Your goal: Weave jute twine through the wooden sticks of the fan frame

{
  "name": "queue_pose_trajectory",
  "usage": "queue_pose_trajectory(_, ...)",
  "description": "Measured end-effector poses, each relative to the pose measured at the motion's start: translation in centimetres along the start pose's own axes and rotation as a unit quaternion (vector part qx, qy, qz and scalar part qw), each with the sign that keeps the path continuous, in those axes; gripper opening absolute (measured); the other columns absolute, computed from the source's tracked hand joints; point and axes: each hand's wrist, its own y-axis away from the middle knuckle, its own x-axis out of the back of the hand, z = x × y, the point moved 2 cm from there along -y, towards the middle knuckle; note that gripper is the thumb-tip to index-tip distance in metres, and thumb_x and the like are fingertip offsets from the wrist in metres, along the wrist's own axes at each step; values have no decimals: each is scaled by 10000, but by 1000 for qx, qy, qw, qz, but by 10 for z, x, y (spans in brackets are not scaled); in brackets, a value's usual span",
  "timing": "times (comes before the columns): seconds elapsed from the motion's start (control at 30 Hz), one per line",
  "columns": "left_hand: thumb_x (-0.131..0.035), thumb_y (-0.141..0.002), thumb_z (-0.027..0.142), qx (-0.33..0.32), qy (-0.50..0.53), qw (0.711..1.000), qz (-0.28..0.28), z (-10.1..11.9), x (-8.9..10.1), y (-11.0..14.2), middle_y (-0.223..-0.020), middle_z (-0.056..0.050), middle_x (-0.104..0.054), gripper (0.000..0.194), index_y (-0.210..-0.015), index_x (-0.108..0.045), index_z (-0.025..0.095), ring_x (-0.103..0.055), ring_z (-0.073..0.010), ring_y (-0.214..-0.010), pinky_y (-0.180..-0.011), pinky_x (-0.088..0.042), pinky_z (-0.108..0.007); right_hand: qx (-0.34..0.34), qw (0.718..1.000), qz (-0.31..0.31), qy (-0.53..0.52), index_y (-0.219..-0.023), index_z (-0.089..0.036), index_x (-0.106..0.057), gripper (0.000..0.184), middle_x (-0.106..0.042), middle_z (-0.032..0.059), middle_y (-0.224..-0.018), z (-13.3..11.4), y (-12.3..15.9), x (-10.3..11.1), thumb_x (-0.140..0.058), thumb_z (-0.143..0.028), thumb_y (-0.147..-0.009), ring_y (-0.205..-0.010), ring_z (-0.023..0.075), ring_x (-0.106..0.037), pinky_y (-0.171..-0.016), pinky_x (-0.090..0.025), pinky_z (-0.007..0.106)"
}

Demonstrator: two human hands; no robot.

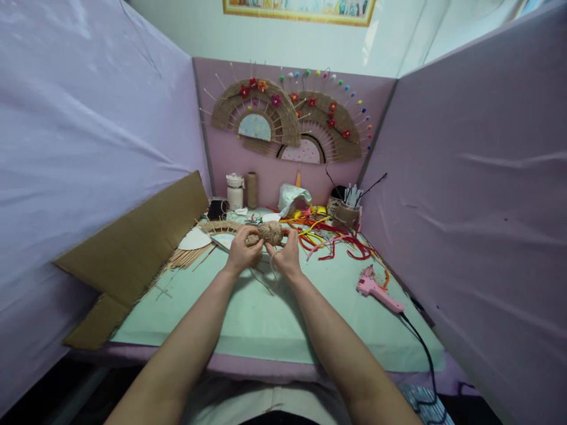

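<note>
Ball of twine [270,232] held between the left hand [244,247] and right hand [286,251], fingertips closed on both sides. Most twine appears wound; loose strands [264,285] hang below the hands — not yet tucked in. Beyond the left hand, a twine-edged fan [221,226] lies without visible flowers. Tangled pipe cleaners [330,229] crowd the space beyond the right hand — a glue gun [380,293] lies nearer, rightward.

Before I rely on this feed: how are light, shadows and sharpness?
Head view: brightest at top right, with a light patch on the pale wall; head view: soft shadow on the tabletop below left hand and right hand; head view: edges look wide-angle stretched, fine strands on the twine ball too soft to trace.
</note>
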Motion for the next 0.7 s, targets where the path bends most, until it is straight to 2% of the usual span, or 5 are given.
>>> queue_pose_trajectory(0.1, -691, -589, 65, -34, -38, 999, 5, -1, 0, -1, -990, -55, -590, 225, -758, -645, 207, -500, -249, -1062, -894, -444, -344, 18, 1000, -10, 6, -1058, -193, -426, 465, -453, 91, -1086, -3, 0, 2, -663, -304, -673, -1036, 216, -461, -842, -488, 370)
queue_pose_trajectory(0.3, -665, -569, 32, -42, -42, 996, 61, -8, 10, -12, -913, -15, -601, 200, -658, -596, 197, -533, -185, -1001, -915, -410, -284, 47, 993, -76, -74, -1182, -244, -397, 532, -396, 94, -1242, -10, 0, 0, -572, -171, -685, -1114, 200, -453, -830, -519, 354)
queue_pose_trajectory(0.47, -646, -621, 141, 18, 47, 996, 69, -14, 17, -18, -807, 7, -583, 143, -728, -563, 187, -574, -149, -780, -721, -518, -300, -28, 999, -29, -7, -1109, -183, -497, 421, -522, 105, -1101, 11, -7, 8, -445, -96, -700, -981, 195, -540, -836, -490, 379)
queue_pose_trajectory(0.57, -645, -629, 181, 47, 86, 992, 82, -15, 20, -19, -791, 15, -569, 136, -723, -547, 178, -565, -130, -745, -688, -541, -319, -102, 987, -117, 29, -946, -160, -575, 354, -604, 79, -941, 31, -14, 14, -479, -49, -624, -912, 203, -573, -872, -450, 413)
queue_pose_trajectory(0.7, -642, -641, 193, 74, 148, 982, 92, -17, 25, -22, -810, 10, -592, 140, -746, -551, 172, -580, -128, -799, -763, -533, -357, -126, 959, -244, -68, -916, -183, -604, 280, -634, 63, -984, 27, -20, 24, -587, -120, -644, -935, 191, -586, -872, -439, 387)
